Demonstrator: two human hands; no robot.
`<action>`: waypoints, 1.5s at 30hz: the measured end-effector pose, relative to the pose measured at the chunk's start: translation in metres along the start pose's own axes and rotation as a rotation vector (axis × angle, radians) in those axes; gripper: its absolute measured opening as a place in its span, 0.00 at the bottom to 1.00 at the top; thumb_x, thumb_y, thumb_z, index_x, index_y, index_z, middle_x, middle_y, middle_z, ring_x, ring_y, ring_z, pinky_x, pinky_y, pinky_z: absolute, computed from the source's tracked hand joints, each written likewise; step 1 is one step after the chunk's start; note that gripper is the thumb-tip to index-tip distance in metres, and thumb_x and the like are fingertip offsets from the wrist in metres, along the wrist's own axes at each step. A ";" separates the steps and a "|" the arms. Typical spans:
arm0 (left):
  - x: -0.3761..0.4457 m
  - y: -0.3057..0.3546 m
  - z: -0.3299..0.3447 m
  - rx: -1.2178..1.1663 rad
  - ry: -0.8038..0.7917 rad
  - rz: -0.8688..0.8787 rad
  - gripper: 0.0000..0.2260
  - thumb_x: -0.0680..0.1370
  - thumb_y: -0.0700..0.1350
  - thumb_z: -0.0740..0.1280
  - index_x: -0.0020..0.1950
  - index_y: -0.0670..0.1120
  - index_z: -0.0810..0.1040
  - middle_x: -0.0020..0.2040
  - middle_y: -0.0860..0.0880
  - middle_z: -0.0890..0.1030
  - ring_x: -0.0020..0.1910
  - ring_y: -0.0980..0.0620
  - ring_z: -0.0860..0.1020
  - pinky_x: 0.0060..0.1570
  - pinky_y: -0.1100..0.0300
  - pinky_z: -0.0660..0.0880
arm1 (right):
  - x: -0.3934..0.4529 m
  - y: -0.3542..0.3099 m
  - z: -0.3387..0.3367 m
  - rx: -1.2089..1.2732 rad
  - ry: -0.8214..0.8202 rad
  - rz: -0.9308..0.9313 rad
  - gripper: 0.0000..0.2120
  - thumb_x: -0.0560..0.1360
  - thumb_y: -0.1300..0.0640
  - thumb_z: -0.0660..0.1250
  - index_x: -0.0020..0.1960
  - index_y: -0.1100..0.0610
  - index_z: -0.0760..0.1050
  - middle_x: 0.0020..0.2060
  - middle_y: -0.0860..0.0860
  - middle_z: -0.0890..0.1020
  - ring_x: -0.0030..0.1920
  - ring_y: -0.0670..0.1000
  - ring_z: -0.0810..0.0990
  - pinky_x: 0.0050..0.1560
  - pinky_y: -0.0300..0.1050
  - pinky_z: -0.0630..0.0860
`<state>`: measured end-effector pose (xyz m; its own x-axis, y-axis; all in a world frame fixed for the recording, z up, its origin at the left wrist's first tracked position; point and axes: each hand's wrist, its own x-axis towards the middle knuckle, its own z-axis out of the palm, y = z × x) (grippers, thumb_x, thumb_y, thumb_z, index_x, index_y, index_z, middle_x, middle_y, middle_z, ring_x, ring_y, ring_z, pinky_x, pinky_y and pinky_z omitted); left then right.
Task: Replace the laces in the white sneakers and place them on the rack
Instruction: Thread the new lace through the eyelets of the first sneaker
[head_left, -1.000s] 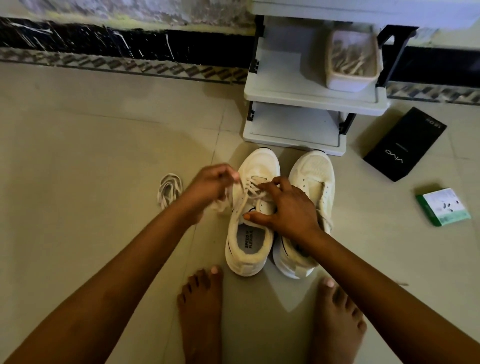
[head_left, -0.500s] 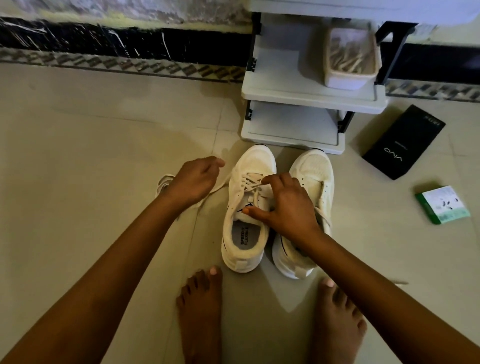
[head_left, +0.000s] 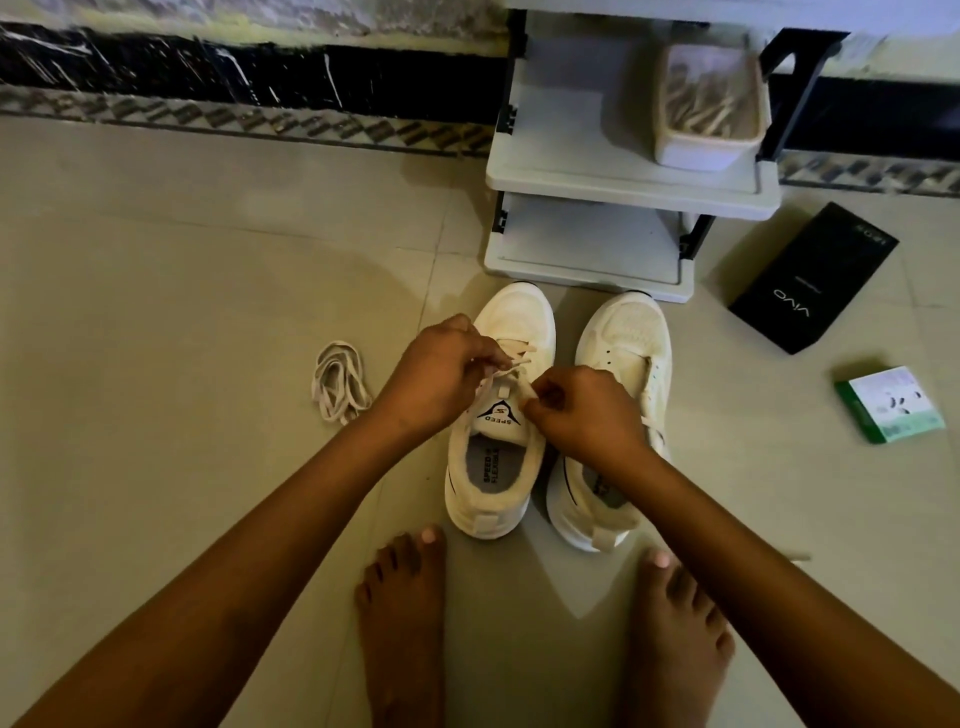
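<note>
Both my hands have closed in over the left sneaker (head_left: 501, 415), beside its mate before the rack (head_left: 631, 182): left hand (head_left: 441, 379) and right hand (head_left: 582, 415) each pinch a lace (head_left: 511, 364) end. Lacing step; next, thread another eyelet.

The left sneaker (head_left: 501, 415), at the picture's centre, is showing "SPEED" under a triangular logo on its tongue, and its insole is reading "SPEED" and "FLEXIBLE". At two o'clock from it, a black box (head_left: 813, 278) on the floor is displaying "vivo", upside down to the wearer; small digits near its far end are staying unreadable
</note>
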<state>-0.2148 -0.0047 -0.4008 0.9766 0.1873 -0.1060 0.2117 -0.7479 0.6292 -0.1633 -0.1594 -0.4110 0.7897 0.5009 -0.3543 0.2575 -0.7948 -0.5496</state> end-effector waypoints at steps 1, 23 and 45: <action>-0.001 0.002 0.003 0.013 0.013 0.004 0.10 0.76 0.36 0.65 0.53 0.44 0.83 0.50 0.44 0.78 0.47 0.47 0.77 0.50 0.55 0.75 | 0.001 0.001 -0.001 0.037 -0.019 0.019 0.11 0.75 0.50 0.67 0.53 0.54 0.80 0.45 0.50 0.82 0.47 0.52 0.79 0.46 0.46 0.76; 0.001 0.014 0.026 0.234 -0.010 0.065 0.05 0.76 0.43 0.64 0.51 0.46 0.70 0.42 0.45 0.78 0.40 0.44 0.76 0.37 0.54 0.73 | 0.009 0.010 -0.010 0.290 -0.144 0.047 0.15 0.74 0.56 0.70 0.59 0.57 0.77 0.45 0.51 0.82 0.51 0.52 0.80 0.58 0.52 0.75; 0.000 0.001 0.025 -0.062 0.018 -0.058 0.08 0.72 0.42 0.71 0.43 0.50 0.72 0.44 0.48 0.79 0.46 0.46 0.78 0.45 0.50 0.76 | 0.015 0.015 0.000 -0.039 0.059 -0.199 0.05 0.76 0.55 0.65 0.51 0.51 0.78 0.46 0.49 0.82 0.47 0.53 0.79 0.41 0.46 0.74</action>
<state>-0.2141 -0.0215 -0.4195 0.9617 0.2413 -0.1299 0.2647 -0.6948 0.6687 -0.1481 -0.1639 -0.4248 0.7524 0.6288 -0.1961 0.4319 -0.6957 -0.5740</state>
